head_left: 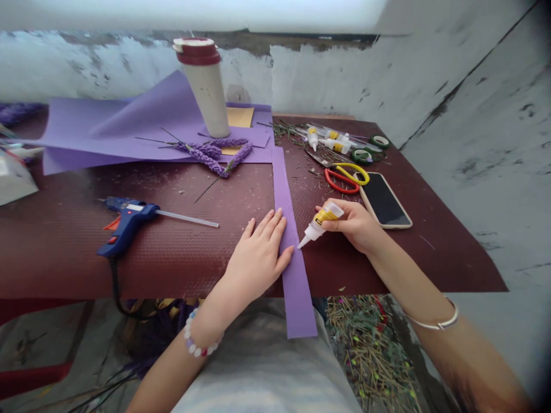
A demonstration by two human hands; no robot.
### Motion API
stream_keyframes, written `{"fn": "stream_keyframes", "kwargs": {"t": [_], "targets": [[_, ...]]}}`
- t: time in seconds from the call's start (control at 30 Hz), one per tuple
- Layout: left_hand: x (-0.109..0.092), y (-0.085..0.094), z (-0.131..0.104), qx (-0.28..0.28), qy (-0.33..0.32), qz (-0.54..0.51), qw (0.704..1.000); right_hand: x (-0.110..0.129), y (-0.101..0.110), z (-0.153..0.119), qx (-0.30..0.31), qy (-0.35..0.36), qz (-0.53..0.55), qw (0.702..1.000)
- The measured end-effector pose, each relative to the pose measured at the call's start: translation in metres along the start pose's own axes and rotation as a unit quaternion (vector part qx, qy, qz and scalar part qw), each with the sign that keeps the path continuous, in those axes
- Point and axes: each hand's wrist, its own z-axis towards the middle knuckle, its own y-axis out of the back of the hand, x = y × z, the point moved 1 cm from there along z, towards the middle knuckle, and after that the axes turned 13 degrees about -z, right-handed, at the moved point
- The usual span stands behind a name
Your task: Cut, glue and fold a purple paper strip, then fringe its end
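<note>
Head cam, worktable (185,258): A purple paper strip (291,226) is lying btwn my hands, long axis running near-to-far, its near end hanging past the table edge over my lap. My L hand (258,255) is lying nearest, coming in from the strip's L side and touching it; the four fingers are pointing away from me, sitting close w/ slim gaps, thumb spreading onto the strip, nothing in the grip. My R hand (350,223), off the strip's R side, is pinching a glue bottle (322,221) btwn thumb & fingers, nozzle slanting down-left to the strip's R edge; whether the tip's touching, can't tell. Scissors (348,175) & phone (385,201) are lying beyond my R hand; glue gun (129,221) is resting well to the L.
</note>
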Motion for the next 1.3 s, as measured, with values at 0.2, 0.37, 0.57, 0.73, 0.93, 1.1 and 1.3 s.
{"fn": "stream_keyframes", "kwargs": {"t": [0.2,0.37,0.57,0.73,0.93,1.1,1.3], "targets": [[-0.001,0.000,0.000,0.001,0.003,0.003,1.000,-0.001,-0.001,0.001,-0.038,0.015,0.025,0.999],[-0.001,0.000,0.001,0.003,0.004,0.000,1.000,0.000,-0.003,0.003,-0.082,0.029,0.030,0.996],[0.000,0.000,0.000,0.003,0.005,0.000,1.000,0.001,-0.002,0.003,-0.073,0.024,0.025,0.997],[0.000,0.000,0.000,0.004,0.004,0.002,1.000,-0.003,0.000,0.002,-0.033,0.025,0.011,0.999],[0.000,0.000,0.000,-0.001,0.001,0.002,1.000,-0.005,0.001,0.000,-0.002,0.035,0.008,0.999],[0.000,-0.001,0.000,-0.004,0.002,-0.001,1.000,-0.006,0.003,-0.003,0.019,0.031,0.002,0.999],[0.001,-0.002,0.000,-0.003,0.002,0.000,1.000,-0.002,0.005,-0.008,0.029,0.048,0.030,0.998]]}}
